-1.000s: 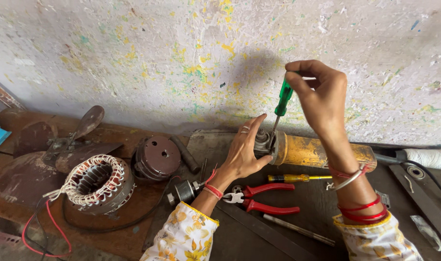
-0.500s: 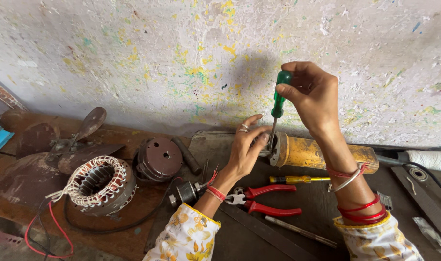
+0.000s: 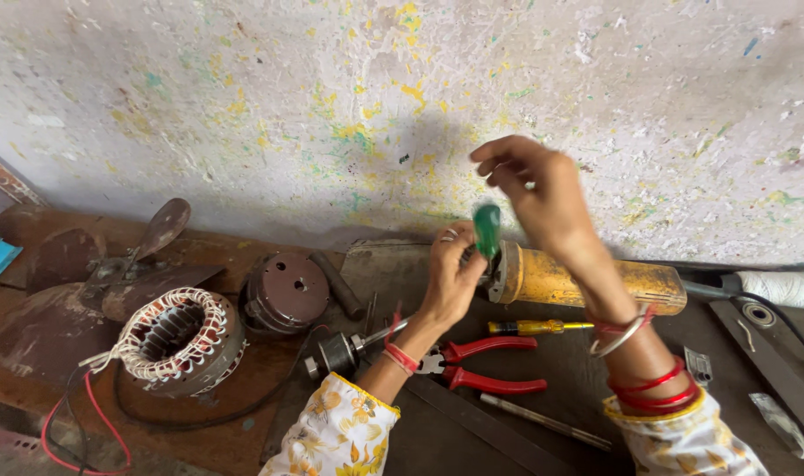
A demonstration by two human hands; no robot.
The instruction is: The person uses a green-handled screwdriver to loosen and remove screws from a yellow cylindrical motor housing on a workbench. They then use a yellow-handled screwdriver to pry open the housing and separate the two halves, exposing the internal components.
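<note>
A yellow angle grinder (image 3: pixel 578 280) lies on the dark bench against the wall. My left hand (image 3: pixel 450 278) wraps around its metal head end. A green-handled screwdriver (image 3: pixel 486 229) stands nearly upright with its tip down at that head, right beside my left fingers. My right hand (image 3: pixel 543 198) hovers just above and to the right of the green handle. Its fingers are spread and slightly blurred, and I see no grip on the handle.
Red-handled pliers (image 3: pixel 486 366) and a small yellow screwdriver (image 3: pixel 530 327) lie in front of the grinder, with a thin metal rod (image 3: pixel 543 421) nearer me. To the left are a wound motor stator (image 3: pixel 177 339), a brown motor cover (image 3: pixel 287 291), a small rotor (image 3: pixel 345 353) and fan blades (image 3: pixel 160 231).
My right hand has let its fingers off the green handle and lifted slightly. The screwdriver now sits lower and more upright at the grinder head. My left hand stays on the head.
</note>
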